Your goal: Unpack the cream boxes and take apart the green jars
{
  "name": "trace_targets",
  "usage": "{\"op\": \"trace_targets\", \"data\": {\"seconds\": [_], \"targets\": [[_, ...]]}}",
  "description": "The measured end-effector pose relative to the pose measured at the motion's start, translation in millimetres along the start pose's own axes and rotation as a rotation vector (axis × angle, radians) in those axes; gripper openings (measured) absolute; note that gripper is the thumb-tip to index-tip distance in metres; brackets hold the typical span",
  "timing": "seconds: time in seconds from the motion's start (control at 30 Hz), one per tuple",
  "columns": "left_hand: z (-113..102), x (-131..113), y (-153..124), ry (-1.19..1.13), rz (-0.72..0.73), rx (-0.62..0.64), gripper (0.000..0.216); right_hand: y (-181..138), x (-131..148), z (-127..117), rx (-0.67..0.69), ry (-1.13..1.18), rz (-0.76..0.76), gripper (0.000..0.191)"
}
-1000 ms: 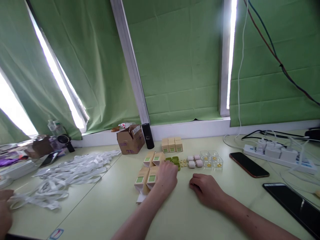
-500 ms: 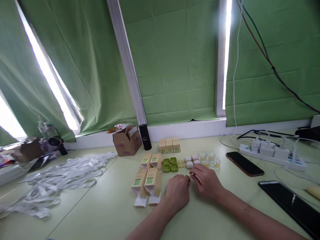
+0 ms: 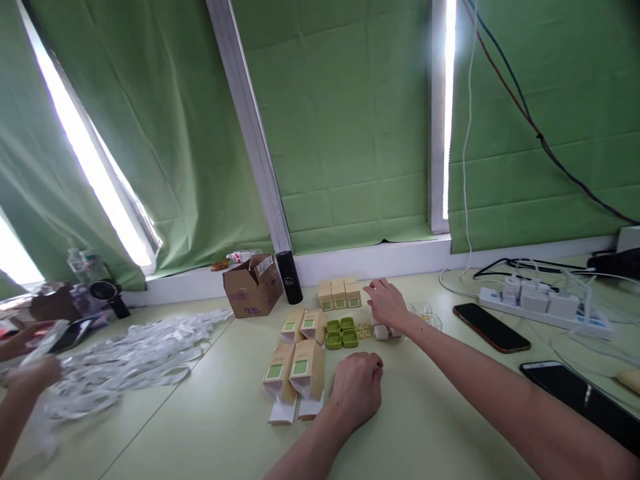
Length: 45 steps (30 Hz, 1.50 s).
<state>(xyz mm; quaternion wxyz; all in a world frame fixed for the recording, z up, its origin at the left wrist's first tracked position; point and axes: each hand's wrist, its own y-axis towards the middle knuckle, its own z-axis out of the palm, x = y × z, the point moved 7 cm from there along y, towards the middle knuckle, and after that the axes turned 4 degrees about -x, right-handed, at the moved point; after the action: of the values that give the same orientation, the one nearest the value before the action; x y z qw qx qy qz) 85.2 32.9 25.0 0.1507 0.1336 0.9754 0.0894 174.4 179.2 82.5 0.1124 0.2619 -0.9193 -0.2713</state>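
My left hand [image 3: 357, 387] rests on the table with its fingers curled in; their inner side is hidden. Beyond it, my right hand [image 3: 387, 303] reaches over the pale blocks [image 3: 381, 332], fingers stretched forward and apart. Its fingertips are close to three upright beige boxes [image 3: 339, 295], and I see nothing held in it. Between the hands and the boxes lie several green square trays [image 3: 334, 339] and small yellowish pieces [image 3: 363, 331]. Clear cups [image 3: 425, 313] are partly hidden behind my right forearm. Several beige cartons with green windows [image 3: 307, 368] stand left of my left hand.
At far left another person's hands [image 3: 35, 373] handle white strips [image 3: 135, 360]. A cardboard box [image 3: 253, 287] and a black cylinder [image 3: 289, 277] stand at the back. On the right are two phones [image 3: 491, 327] [image 3: 580, 400] and a power strip [image 3: 545, 312] with cables.
My right hand has moved forward and slightly left, away from my left hand, over the pale blocks. My left hand stays almost in place. Another person's hands have come in at far left.
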Motion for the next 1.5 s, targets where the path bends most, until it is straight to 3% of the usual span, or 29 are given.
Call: {"op": "trace_targets", "data": {"seconds": [0.37, 0.57, 0.8, 1.03, 1.2, 1.33, 1.43, 1.5], "targets": [[1.7, 1.0, 1.3, -0.008, -0.01, 0.006, 0.025, 36.5, 3.9, 40.5, 0.188, -0.047, 0.055, 0.07], [1.7, 1.2, 0.9, -0.011, 0.001, -0.001, 0.025, 34.4, 5.8, 48.9, 0.213, -0.027, 0.057, 0.048], [3.2, 0.9, 0.7, 0.004, 0.005, 0.0, 0.025, 32.0, 10.3, 46.5, 0.154, 0.041, 0.053, 0.038], [0.5, 3.1, 0.6, -0.036, -0.018, -0.024, 0.026, 29.9, 4.1, 17.9, 0.055, 0.186, 0.127, 0.023], [-2.1, 8.4, 0.6, -0.118, -0.059, -0.092, 0.024, 4.8, -5.7, -25.5, -0.068, 0.326, 0.162, 0.036], [-20.9, 16.9, 0.7, -0.255, -0.099, -0.341, 0.024, -43.2, -6.2, -56.2, -0.157, 0.503, 0.154, 0.041], [-34.5, 24.6, -1.7, -0.367, -0.117, -0.515, 0.025, -85.9, -1.7, -64.3, -0.141, 0.656, 0.154, 0.044], [-33.6, 28.6, -1.6, -0.435, -0.131, -0.517, 0.031, -110.7, 2.4, -61.4, -0.108, 0.7, 0.165, 0.044]]}}
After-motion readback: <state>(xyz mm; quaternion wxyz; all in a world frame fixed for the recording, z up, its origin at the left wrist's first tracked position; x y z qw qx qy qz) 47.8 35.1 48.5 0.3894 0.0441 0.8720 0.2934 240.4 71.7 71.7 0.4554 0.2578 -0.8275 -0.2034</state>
